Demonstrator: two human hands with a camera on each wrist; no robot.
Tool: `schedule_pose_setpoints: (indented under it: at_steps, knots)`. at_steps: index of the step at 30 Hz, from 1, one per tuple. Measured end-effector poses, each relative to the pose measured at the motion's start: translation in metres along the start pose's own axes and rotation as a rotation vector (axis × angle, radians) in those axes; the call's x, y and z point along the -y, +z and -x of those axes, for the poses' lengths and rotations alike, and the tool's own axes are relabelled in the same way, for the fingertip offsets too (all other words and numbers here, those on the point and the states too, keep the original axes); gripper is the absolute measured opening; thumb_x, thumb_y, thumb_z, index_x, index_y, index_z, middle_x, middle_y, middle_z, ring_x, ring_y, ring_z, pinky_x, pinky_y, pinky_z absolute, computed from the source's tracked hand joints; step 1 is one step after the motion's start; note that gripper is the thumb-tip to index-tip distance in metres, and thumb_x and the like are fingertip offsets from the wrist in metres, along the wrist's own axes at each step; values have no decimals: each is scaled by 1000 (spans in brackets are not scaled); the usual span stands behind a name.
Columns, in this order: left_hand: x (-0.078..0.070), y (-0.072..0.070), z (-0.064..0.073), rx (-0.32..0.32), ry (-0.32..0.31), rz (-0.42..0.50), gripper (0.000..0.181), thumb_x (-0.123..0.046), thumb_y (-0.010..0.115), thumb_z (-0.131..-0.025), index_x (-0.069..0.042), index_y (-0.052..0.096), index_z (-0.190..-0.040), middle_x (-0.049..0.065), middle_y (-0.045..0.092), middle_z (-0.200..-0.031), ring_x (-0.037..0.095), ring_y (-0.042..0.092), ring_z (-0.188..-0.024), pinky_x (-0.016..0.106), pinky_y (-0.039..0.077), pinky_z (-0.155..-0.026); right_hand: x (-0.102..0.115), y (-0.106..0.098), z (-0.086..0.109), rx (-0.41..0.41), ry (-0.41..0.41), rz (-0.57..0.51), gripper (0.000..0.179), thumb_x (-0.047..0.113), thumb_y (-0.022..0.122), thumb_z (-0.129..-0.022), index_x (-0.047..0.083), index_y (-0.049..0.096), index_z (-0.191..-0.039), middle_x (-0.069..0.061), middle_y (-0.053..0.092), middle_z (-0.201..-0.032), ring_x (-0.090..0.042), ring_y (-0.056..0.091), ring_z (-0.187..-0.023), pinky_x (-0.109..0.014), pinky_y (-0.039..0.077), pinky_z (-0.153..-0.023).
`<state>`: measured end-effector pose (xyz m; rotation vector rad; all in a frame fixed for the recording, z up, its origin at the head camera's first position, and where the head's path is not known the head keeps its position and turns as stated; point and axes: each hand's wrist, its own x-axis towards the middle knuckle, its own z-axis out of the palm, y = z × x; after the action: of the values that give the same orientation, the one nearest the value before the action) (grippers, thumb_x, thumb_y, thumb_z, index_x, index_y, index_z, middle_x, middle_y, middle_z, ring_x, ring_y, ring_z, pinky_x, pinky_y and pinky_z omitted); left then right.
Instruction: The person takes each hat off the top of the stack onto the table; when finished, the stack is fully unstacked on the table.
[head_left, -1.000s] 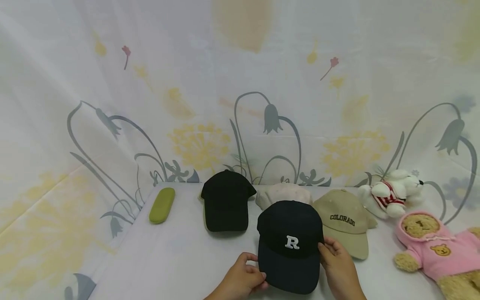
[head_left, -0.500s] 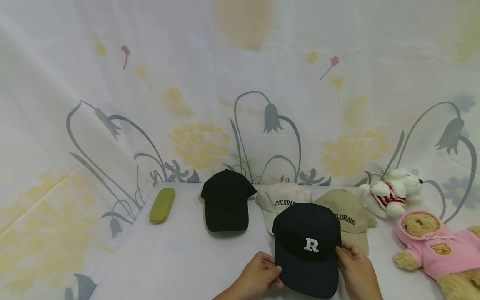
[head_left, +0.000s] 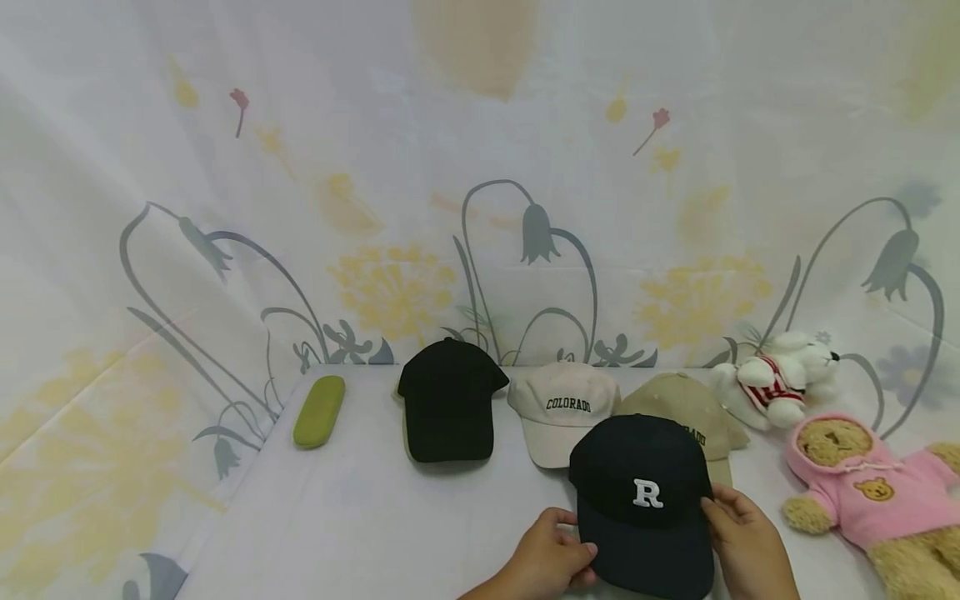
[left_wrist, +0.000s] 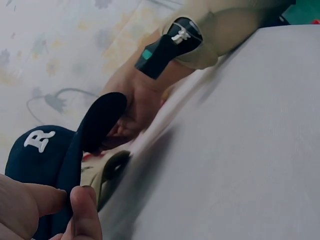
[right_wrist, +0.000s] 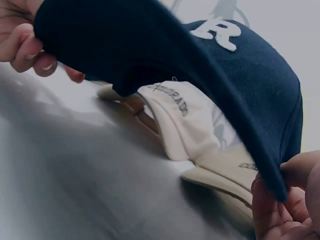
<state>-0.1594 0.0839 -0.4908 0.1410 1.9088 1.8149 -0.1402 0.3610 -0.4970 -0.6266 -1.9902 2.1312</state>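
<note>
A navy baseball cap (head_left: pixel 637 467) with a white letter R faces me, held up between both hands. My left hand (head_left: pixel 551 554) pinches the brim's left edge between thumb and fingers, seen close in the left wrist view. At the other side of the brim, my right hand (head_left: pixel 746 537) pinches it near the crown; the right wrist view shows thumb and fingers on the brim (right_wrist: pixel 235 115). Behind it, a khaki cap (head_left: pixel 675 396) marked COLORADO is partly hidden. A cream COLORADO cap (head_left: pixel 566 408) lies just left of that one.
A black cap (head_left: pixel 450 408) sits on the white table (head_left: pixel 337 517), over something light green or beige. Farther left is a green glasses case (head_left: pixel 318 411). To the right lie a white plush dog (head_left: pixel 776 383) in red stripes and a teddy bear (head_left: pixel 862 492) in a pink hoodie.
Both hands have carried the navy cap to the right. The cream cap, covered in part before, now shows its whole lettering, and the khaki cap is more covered.
</note>
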Motion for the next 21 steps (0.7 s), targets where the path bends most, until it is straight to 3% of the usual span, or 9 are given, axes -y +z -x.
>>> schedule_pose_setpoints:
  at_steps: [3,8,12,17,21]
  knots:
    - [0,6,-1,32,-6,0,35,-5,75,-94,-8,53,-121,4,64,-80,7,64,-59,23,59,-63,-1,-10,-1,20,-4,-18,16,19,61,-107,35,62,-104,24,69,-93,8,63,-92,-17,56,-78]
    - [2,17,-3,64,-42,-30,35,-6,76,-94,-12,50,-117,5,64,-78,7,64,-59,21,57,-60,-1,-25,-4,15,45,47,19,16,58,-108,33,63,-102,24,68,-89,8,62,-89,-17,55,-77]
    - [5,25,-4,101,-47,-23,32,-6,76,-94,-11,49,-112,5,68,-79,7,67,-59,19,56,-57,2,-34,-7,21,89,136,13,16,55,-108,18,62,-120,25,66,-90,7,62,-88,-20,56,-78]
    - [4,36,-7,96,-45,31,29,0,76,-91,-8,52,-106,8,64,-86,9,68,-59,19,57,-56,6,-45,-10,29,124,183,40,18,53,-109,-4,45,-142,25,63,-93,7,62,-89,-21,57,-81]
    - [3,47,-11,69,-48,35,27,3,76,-90,-7,54,-103,9,59,-89,12,69,-60,20,58,-56,7,-60,-10,44,138,209,36,20,51,-110,-1,48,-139,26,63,-92,7,63,-88,-22,57,-80]
